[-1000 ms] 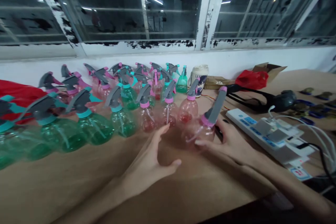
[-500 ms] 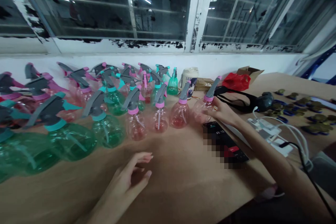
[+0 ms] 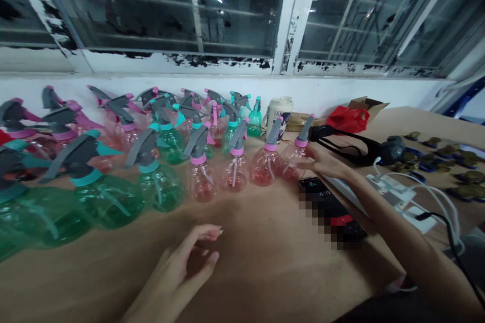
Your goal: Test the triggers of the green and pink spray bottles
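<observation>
My right hand point(image 3: 322, 160) is closed on the side of a pink spray bottle point(image 3: 291, 161) with a grey trigger head, at the right end of the front row. The bottle stands upright on the table, its far side hidden from me. My left hand point(image 3: 187, 265) hovers over the bare tabletop, fingers curved and apart, holding nothing. Beyond it stand more pink spray bottles point(image 3: 202, 181), beside a second pink one point(image 3: 234, 174) and a third point(image 3: 265, 166). Larger green spray bottles point(image 3: 109, 202) fill the left of the row.
Several more spray bottles crowd behind, against the wall. A phone point(image 3: 333, 209) lies by my right forearm. Farther right are a black strap point(image 3: 348, 149), white chargers with cables point(image 3: 397, 192), gold-coloured pieces point(image 3: 447, 156), a red bag point(image 3: 347, 119) and a paper cup point(image 3: 279, 116).
The view has shifted slightly, so most things sit a little farther right. My right hand stays on the pink spray bottle, which seems slightly nearer its neighbour. My left hand is nearly still.
</observation>
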The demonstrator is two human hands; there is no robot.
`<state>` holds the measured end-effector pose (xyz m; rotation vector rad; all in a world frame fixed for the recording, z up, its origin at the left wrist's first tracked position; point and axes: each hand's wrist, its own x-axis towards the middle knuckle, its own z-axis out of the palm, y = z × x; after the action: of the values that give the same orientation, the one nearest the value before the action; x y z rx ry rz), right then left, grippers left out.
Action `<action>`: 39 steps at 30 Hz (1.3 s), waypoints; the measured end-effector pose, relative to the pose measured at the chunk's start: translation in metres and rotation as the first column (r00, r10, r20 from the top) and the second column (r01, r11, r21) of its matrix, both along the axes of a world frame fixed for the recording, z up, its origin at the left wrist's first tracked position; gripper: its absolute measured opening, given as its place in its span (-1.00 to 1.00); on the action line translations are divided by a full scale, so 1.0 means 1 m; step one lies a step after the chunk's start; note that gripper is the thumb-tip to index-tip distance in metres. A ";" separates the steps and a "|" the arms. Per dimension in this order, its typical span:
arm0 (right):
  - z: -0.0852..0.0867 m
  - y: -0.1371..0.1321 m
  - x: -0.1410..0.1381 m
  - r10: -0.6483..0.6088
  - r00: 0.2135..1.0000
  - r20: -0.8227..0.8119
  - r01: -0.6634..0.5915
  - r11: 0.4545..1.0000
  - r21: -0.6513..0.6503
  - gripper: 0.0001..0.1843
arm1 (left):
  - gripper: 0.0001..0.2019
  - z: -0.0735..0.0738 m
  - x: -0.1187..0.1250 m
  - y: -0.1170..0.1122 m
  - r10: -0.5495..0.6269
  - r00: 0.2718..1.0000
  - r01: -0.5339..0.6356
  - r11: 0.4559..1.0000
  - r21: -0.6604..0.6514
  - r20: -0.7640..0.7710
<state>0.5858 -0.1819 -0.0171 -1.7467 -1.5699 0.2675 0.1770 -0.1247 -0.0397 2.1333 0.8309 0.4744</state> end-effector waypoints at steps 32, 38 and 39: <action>-0.002 0.075 -0.447 0.746 0.612 -0.263 -0.770 0.638 0.018 -0.55 | -0.72 0.036 -0.264 -0.001 0.536 0.821 -0.564 0.815 0.133 0.195; 0.004 0.114 -0.513 0.496 0.432 -0.753 -0.832 0.542 -0.120 -0.37 | -0.77 0.033 -0.329 0.052 0.687 0.701 -0.666 0.535 0.520 0.192; 0.007 0.119 -0.522 0.441 0.386 -0.811 -0.849 0.514 -0.125 -0.26 | -0.76 0.032 -0.340 0.062 0.705 0.678 -0.688 0.508 0.518 0.210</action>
<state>0.0640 -0.0634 -0.0104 -0.9309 -1.5777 1.7571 -0.1625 -0.0623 -0.0078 2.2237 1.7799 1.2532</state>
